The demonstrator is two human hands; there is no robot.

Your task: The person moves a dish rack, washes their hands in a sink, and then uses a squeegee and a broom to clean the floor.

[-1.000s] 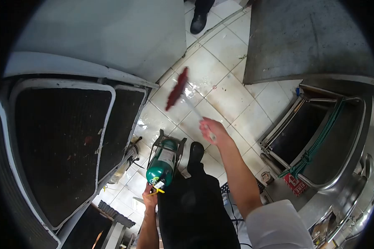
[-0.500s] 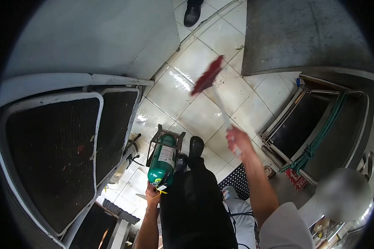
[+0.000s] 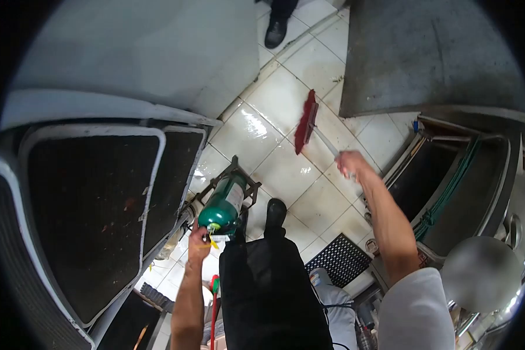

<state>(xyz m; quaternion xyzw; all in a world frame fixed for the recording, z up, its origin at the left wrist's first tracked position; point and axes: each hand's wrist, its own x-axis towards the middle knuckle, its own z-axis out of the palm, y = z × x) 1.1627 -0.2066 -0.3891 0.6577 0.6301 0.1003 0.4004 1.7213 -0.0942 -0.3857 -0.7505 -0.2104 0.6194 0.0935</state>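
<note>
My right hand is closed round the pale handle of a broom. The broom's dark red bristles lie on the wet white floor tiles. At the left, my left hand is at the valve end of a green cylinder, its fingers wrapped there, partly hidden by the cylinder. A yellow tag hangs beside that hand. The cylinder lies in a dark metal frame, near my black shoe.
Black panels with grey frames stand left. Another person's shoe is at the top. A metal rack with green rope is right. A perforated black mat and a red stick lie lower down.
The broom head has swung right and turned more upright, with my right hand higher and further right. My left hand and the cylinder have shifted left and up. More of the perforated mat shows.
</note>
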